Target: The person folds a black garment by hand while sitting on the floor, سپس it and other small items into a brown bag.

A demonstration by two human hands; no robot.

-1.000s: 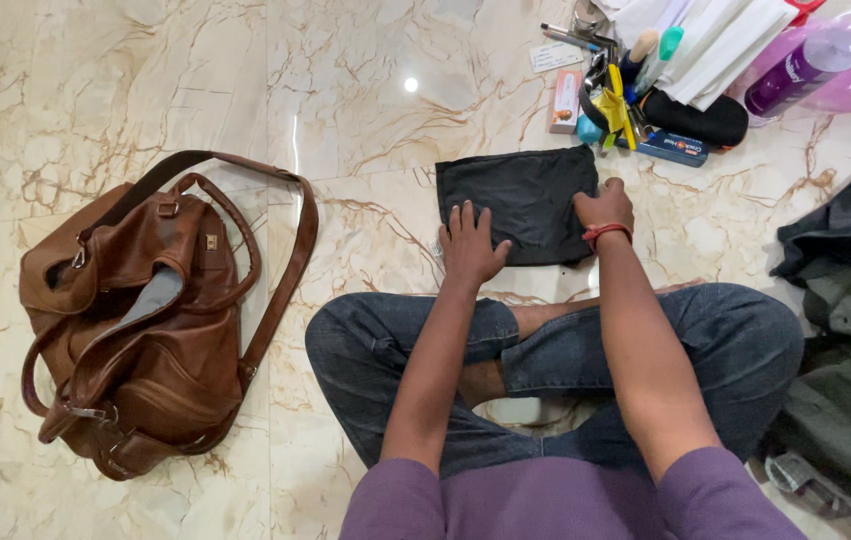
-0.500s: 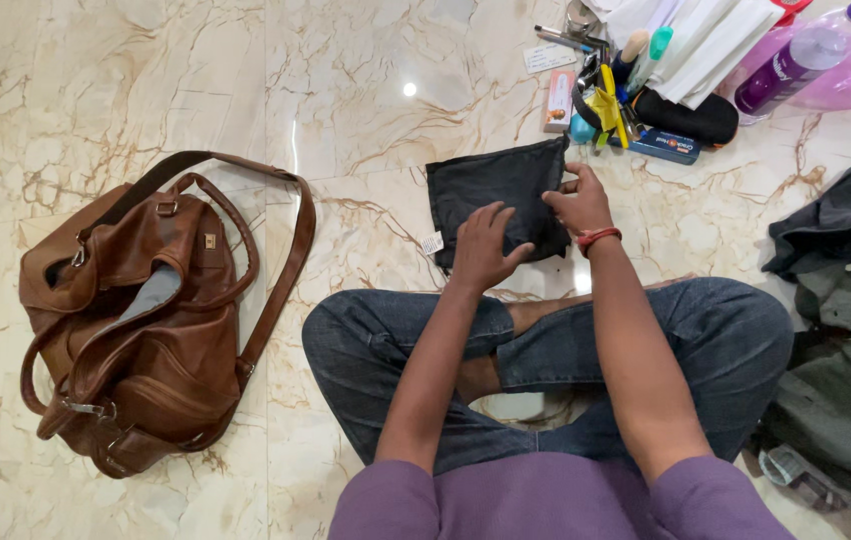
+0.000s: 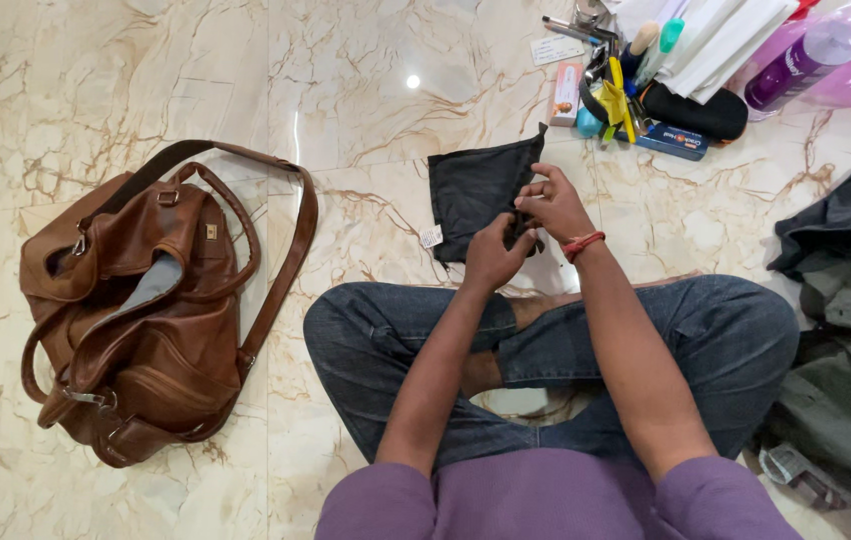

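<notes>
A dark grey folded cloth [image 3: 471, 190] with a small white tag lies on the marble floor in front of my crossed legs. My left hand [image 3: 494, 258] pinches its near right edge. My right hand [image 3: 548, 203], with a red band on the wrist, grips the same edge just beyond, so the cloth's right side is bunched and lifted between both hands.
A brown leather bag [image 3: 141, 300] with a long strap lies open at the left. Pens, small boxes, a dark pouch [image 3: 696, 113], white papers and a purple bottle [image 3: 811, 55] crowd the far right. Dark clothes [image 3: 850, 310] are heaped at the right edge.
Both hands went from pressing flat on the cloth to gripping its right edge. The cloth has been folded leftward and is narrower now.
</notes>
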